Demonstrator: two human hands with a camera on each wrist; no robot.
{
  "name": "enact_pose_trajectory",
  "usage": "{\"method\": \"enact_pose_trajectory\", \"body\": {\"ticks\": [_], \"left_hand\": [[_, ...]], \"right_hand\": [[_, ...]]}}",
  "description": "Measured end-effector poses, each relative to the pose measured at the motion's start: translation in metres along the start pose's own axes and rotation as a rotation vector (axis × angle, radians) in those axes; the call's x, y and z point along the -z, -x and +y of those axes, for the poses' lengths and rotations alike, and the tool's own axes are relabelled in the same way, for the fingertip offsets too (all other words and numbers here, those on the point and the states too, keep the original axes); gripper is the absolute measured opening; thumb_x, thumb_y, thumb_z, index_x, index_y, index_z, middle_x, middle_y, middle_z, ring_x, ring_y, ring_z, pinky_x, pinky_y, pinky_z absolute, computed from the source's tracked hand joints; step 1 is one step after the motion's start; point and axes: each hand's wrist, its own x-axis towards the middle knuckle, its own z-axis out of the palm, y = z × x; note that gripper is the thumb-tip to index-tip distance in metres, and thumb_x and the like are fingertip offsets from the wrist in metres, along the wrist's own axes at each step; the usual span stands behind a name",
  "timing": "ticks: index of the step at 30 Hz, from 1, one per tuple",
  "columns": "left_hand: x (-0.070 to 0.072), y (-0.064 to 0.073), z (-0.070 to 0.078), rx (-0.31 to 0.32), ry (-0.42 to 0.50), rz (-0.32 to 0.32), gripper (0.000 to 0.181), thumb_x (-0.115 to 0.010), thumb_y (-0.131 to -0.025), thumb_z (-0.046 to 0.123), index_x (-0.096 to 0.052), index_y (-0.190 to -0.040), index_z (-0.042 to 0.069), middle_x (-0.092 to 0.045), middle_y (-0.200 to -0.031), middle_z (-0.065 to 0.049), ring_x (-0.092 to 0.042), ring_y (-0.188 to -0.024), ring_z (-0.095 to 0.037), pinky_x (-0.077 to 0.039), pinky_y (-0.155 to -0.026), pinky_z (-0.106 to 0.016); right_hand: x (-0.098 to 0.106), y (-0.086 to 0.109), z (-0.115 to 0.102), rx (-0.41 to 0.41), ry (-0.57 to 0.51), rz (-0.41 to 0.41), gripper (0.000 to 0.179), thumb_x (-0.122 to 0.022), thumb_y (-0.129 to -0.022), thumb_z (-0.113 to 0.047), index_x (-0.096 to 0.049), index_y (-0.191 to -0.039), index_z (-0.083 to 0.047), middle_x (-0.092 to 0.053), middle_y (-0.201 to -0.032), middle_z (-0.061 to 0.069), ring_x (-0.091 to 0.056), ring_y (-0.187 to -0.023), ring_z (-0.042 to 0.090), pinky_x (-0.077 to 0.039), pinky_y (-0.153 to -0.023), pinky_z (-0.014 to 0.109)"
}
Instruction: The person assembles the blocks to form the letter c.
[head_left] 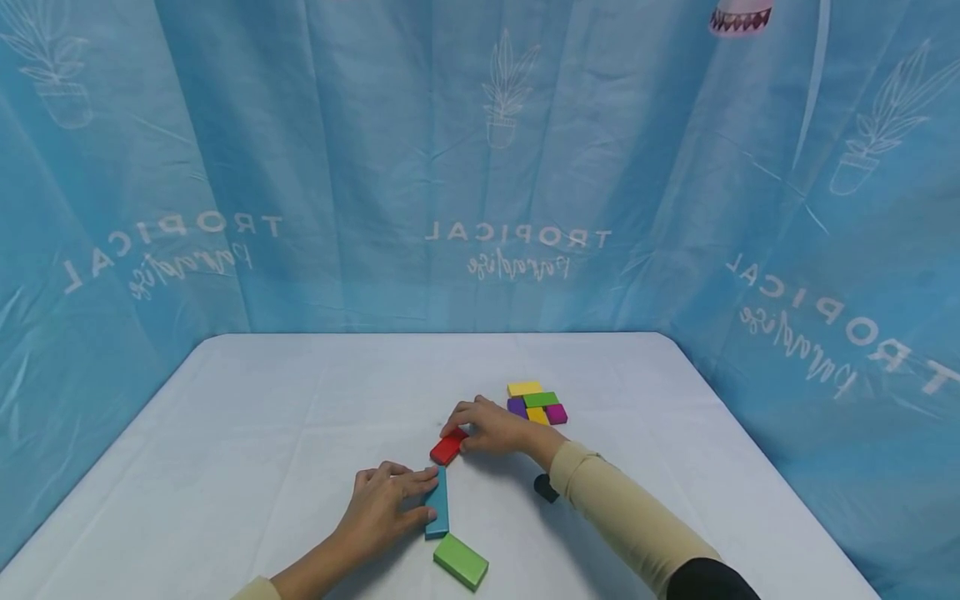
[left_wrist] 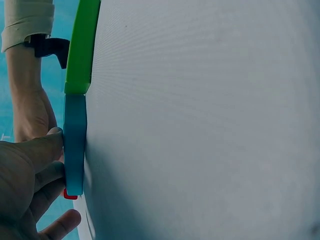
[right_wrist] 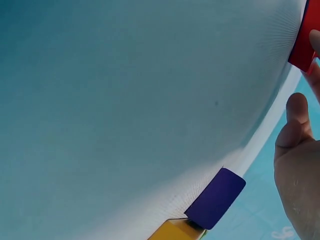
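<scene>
A blue block [head_left: 438, 503] lies lengthwise on the white table. My left hand [head_left: 386, 504] rests against it, thumb near its close end and fairly straight fingers by the far end. In the left wrist view, thumb and fingertips touch one face of the blue block [left_wrist: 75, 142]. Just beyond it, my right hand [head_left: 495, 429] pinches a red block [head_left: 446, 450] between thumb and fingers. In the right wrist view, the red block [right_wrist: 306, 42] is partly cut off at the edge. A light green block [head_left: 461, 562] sits at an angle against the blue block's near end.
Beyond my right wrist lies a cluster of blocks: yellow [head_left: 523, 388], green [head_left: 541, 400], purple [head_left: 517, 407], magenta [head_left: 556, 414] and another yellow [head_left: 537, 416]. A small black object [head_left: 546, 487] shows beside my right sleeve. A blue printed curtain [head_left: 375, 167] surrounds the table [head_left: 225, 433].
</scene>
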Motion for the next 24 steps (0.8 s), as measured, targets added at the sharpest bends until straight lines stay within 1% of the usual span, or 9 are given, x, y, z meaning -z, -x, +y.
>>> {"method": "enact_pose_trajectory", "body": {"ticks": [10, 14, 20, 24], "left_hand": [[-0.001, 0.001, 0.0, -0.012, 0.002, 0.017, 0.042, -0.081, -0.076, 0.028, -0.073, -0.113, 0.011, -0.065, -0.123, 0.0, -0.05, -0.105, -0.021, -0.029, -0.086, -0.054], [-0.001, 0.0, 0.0, -0.01, 0.006, 0.021, 0.042, -0.081, -0.075, 0.027, -0.073, -0.113, 0.011, -0.065, -0.123, 0.0, -0.05, -0.105, -0.021, -0.029, -0.086, -0.053], [-0.002, 0.001, 0.0, -0.005, 0.004, 0.018, 0.042, -0.081, -0.076, 0.027, -0.073, -0.114, 0.011, -0.064, -0.124, 0.001, -0.05, -0.105, -0.02, -0.029, -0.086, -0.052], [-0.003, 0.0, 0.0, -0.009, 0.004, 0.02, 0.042, -0.081, -0.076, 0.027, -0.073, -0.114, 0.011, -0.064, -0.124, 0.001, -0.05, -0.105, -0.02, -0.029, -0.086, -0.052]], "right_hand": [[0.001, -0.004, 0.002, -0.001, -0.123, -0.055, 0.034, -0.069, -0.088, -0.007, -0.069, -0.118, -0.023, -0.057, -0.118, -0.009, -0.046, -0.108, 0.008, -0.042, -0.088, 0.024], [0.002, -0.005, 0.001, 0.004, -0.127, -0.071, 0.035, -0.067, -0.089, -0.006, -0.069, -0.119, -0.023, -0.057, -0.12, -0.008, -0.046, -0.109, 0.009, -0.042, -0.089, 0.024], [0.0, -0.01, 0.003, 0.033, -0.115, -0.075, 0.036, -0.065, -0.088, -0.003, -0.068, -0.118, -0.023, -0.057, -0.123, -0.007, -0.046, -0.11, 0.01, -0.041, -0.09, 0.025], [0.0, -0.012, 0.003, 0.032, -0.122, -0.076, 0.036, -0.065, -0.088, -0.002, -0.068, -0.118, -0.023, -0.057, -0.123, -0.007, -0.046, -0.11, 0.009, -0.041, -0.089, 0.025]]}}
